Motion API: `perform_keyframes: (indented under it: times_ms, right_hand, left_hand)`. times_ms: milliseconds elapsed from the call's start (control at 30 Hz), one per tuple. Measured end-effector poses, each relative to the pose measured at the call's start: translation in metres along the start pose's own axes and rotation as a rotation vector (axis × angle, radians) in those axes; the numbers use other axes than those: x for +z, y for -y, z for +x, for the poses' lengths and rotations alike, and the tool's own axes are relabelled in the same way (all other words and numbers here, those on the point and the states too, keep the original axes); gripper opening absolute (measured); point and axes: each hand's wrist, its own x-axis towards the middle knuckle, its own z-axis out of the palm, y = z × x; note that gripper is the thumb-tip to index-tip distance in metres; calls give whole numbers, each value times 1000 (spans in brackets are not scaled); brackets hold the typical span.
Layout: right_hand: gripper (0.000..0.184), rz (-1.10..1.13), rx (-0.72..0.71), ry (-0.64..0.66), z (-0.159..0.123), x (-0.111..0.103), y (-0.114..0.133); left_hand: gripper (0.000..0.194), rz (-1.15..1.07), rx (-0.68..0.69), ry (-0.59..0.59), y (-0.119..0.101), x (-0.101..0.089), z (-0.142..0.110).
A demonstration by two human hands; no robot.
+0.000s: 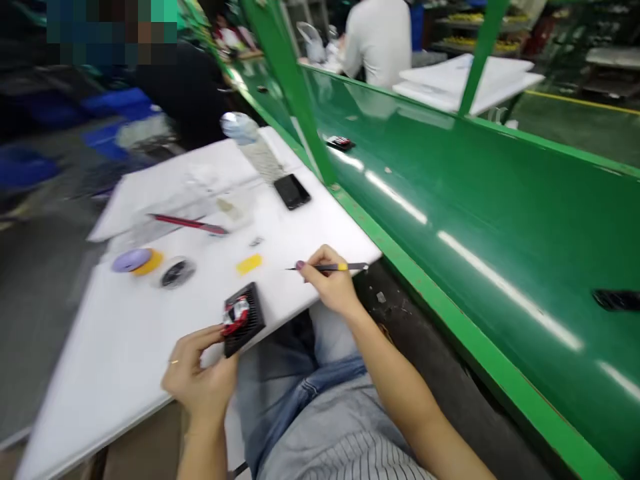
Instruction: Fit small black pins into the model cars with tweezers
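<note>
My left hand (200, 373) grips a black square slotted grille (254, 319) by its edge, low over the front of a white work board (115, 353). A crumpled red and silver piece (236, 315) sits on the grille, touching my fingertips. My right hand (330, 283) pinches a slim black tool with a yellow band (350, 267), perhaps tweezers, just right of the grille. A small yellow strip (249, 264) lies on the board beyond the grille. Nearby are a lilac roll on yellow tape (134, 261) and a black disc (177, 273).
A red-handled tool (190, 224), a black phone (292, 191) and a water bottle (240, 128) lie farther along the board. A green conveyor belt (450, 200) with upright green posts runs along the right. A co-worker (377, 40) sits beyond it near white sheets (465, 83).
</note>
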Motion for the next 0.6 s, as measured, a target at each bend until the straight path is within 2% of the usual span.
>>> perform_keyframes:
  times_ms: [100,200,433,600]
  right_hand:
    - [30,-117,-37,61,18,4,9]
    - [29,-175,-40,149,51,8,9]
    - [42,-330,67,246,124,31,-24]
    - [48,-419,75,220,138,31,-39]
  left_hand:
    - [5,5,-28,15,-12,0,-4]
    - [5,0,-54,18,-17,2,-3]
    - [5,-96,-163,24,-22,1,1]
    - [7,-156,-204,24,-27,0,4]
